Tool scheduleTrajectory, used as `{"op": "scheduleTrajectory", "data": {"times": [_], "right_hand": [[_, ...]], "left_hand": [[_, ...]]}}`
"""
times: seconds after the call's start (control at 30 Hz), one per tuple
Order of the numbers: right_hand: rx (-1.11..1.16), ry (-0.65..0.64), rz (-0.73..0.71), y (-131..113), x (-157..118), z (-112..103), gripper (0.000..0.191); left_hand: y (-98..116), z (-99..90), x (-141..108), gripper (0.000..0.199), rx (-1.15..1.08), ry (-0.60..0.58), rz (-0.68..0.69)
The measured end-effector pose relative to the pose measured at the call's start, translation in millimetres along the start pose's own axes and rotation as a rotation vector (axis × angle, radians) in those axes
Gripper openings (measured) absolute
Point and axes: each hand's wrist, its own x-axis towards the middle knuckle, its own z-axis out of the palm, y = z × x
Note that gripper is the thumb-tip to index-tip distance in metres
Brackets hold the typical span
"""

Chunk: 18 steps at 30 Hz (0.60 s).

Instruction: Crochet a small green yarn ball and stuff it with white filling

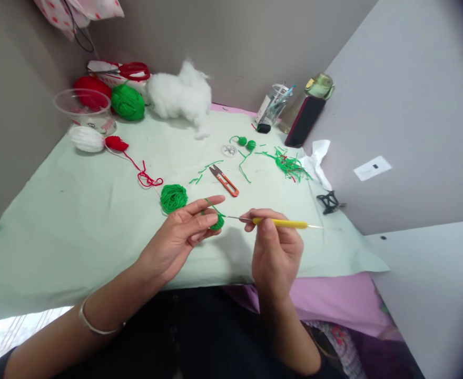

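Observation:
My left hand point(191, 223) pinches a small green crochet piece point(217, 222) between thumb and fingers, with green yarn running up over the raised index finger. In my right hand point(274, 242) is a crochet hook point(284, 223) with a yellow handle, held like a pen. Its thin metal shaft points left, and the tip is at the edge of the green piece; whether it sits in a loop is too small to tell. A loose ball of green yarn point(173, 198) lies just beyond my left hand. Orange thread snips point(225, 181) rest on the cloth ahead of both hands.
Two small green crocheted balls point(250, 145) lie near green yarn scraps point(290, 165). At the back are white stuffing point(181, 95), a green yarn ball point(127, 102) and a clear tub point(83, 108). A phone point(305, 121) leans on a bottle point(320, 86) at right.

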Motion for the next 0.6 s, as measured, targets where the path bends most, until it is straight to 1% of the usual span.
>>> {"op": "scheduleTrajectory", "data": {"times": [0.03, 0.07, 0.17, 0.23, 0.3, 0.37, 0.4, 0.43, 0.53, 0.57, 0.6], "right_hand": [[0.064, -0.016, 0.059, -0.3, 0.2, 1.3, 0.02], [0.097, -0.041, 0.089, 0.2, -0.3, 2.8, 0.019], [0.128, -0.084, 0.142, 3.3, -2.6, 6.1, 0.015], [0.22, -0.066, 0.209, 3.8, -1.3, 4.2, 0.014], [0.36, -0.05, 0.286, 1.7, 3.9, -2.3, 0.017], [0.476, -0.055, 0.353, -2.2, 11.4, -12.9, 0.023], [0.52, -0.058, 0.375, -4.0, 15.2, -19.2, 0.025], [0.553, -0.058, 0.386, -5.4, 18.5, -25.6, 0.025], [0.619, -0.027, 0.36, -6.9, 25.2, -42.2, 0.022], [0.643, -0.016, 0.347, -7.0, 26.5, -46.3, 0.02], [0.674, -0.006, 0.337, -7.1, 27.6, -49.5, 0.019]], "left_hand": [[-0.2, 1.0, -0.5, 0.038, 0.027, 0.01, 0.039], [-1.1, 2.4, -1.4, 0.041, 0.058, 0.019, 0.067], [-3.4, 4.9, -5.1, 0.044, 0.161, 0.01, 0.079], [1.0, 2.0, -6.5, 0.037, 0.262, -0.033, 0.076], [14.4, -5.5, -5.4, 0.025, 0.423, -0.088, 0.083], [37.5, -16.4, -1.3, 0.021, 0.627, -0.136, 0.081], [52.3, -22.4, 1.6, 0.023, 0.712, -0.124, 0.113], [68.6, -28.3, 4.7, 0.024, 0.784, -0.097, 0.152], [121.9, -42.6, 12.9, 0.03, 0.93, 0.015, 0.246], [139.2, -45.5, 14.6, 0.03, 0.943, 0.048, 0.294], [155.3, -47.4, 15.9, 0.028, 0.939, 0.051, 0.337]]}}
